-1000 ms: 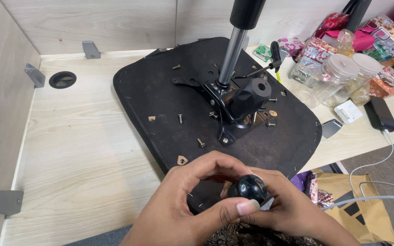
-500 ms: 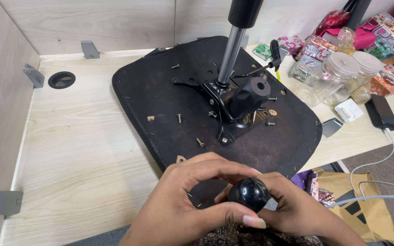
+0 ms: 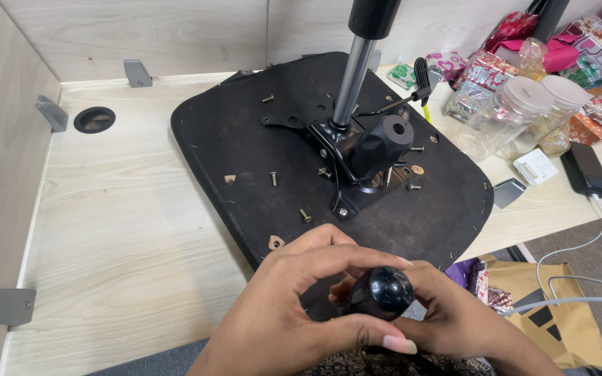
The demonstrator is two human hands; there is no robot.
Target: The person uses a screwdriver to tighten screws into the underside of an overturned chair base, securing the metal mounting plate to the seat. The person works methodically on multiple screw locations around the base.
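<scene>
At six o'clock, below the upturned chair seat [image 3: 245, 132], both hands close around a black knob [image 3: 380, 292]: left hand [image 3: 294, 313] curls over it from nine o'clock, right hand [image 3: 454, 317] cradles it from three.

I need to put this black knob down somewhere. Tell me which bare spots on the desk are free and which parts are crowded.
Free: the pale desk left of the seat base, between the round cable hole and the front edge. Crowded: the seat base, strewn with loose screws around the mechanism, and the right side with jars and wrapped parcels. Both hands hold the knob.
</scene>
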